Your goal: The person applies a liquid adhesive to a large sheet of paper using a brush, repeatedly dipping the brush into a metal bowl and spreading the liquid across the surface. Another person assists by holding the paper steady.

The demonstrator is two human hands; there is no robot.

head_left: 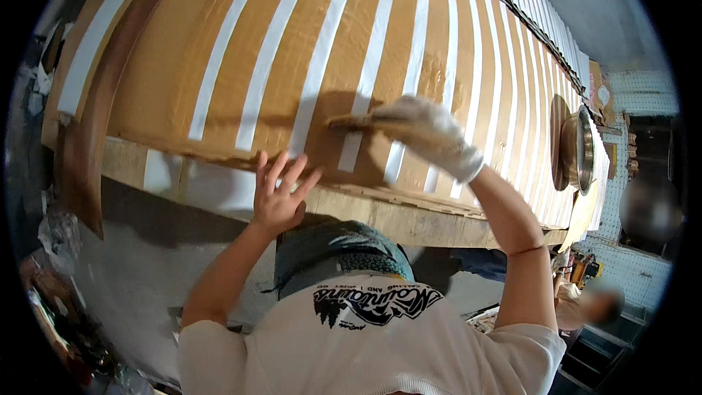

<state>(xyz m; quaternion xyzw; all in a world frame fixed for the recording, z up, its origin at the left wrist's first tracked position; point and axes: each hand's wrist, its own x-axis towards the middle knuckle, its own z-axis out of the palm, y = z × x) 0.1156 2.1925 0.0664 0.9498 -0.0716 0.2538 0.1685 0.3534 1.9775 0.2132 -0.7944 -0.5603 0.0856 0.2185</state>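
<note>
A white glove covers my right hand point(431, 132), which is closed around a tan, flat-ended tool that looks like a brush point(362, 123). Its dark end is low over the brown, shiny sheet, near a white strip point(351, 152); whether it touches the surface is hard to tell. Rows of white strips point(274, 44) lie side by side across this brown sheet point(183, 44). Bare, with fingers spread, my left hand point(281, 194) is at the sheet's near edge beside the lower end of one strip. The fingers hold nothing.
A metal bowl point(581, 150) stands on the right end of the wooden-edged table point(409, 223). At the left, a brown curved strip point(91, 153) hangs past the table edge. Corrugated sheets point(537, 11) line the far side. Another person point(578, 303) is at the lower right.
</note>
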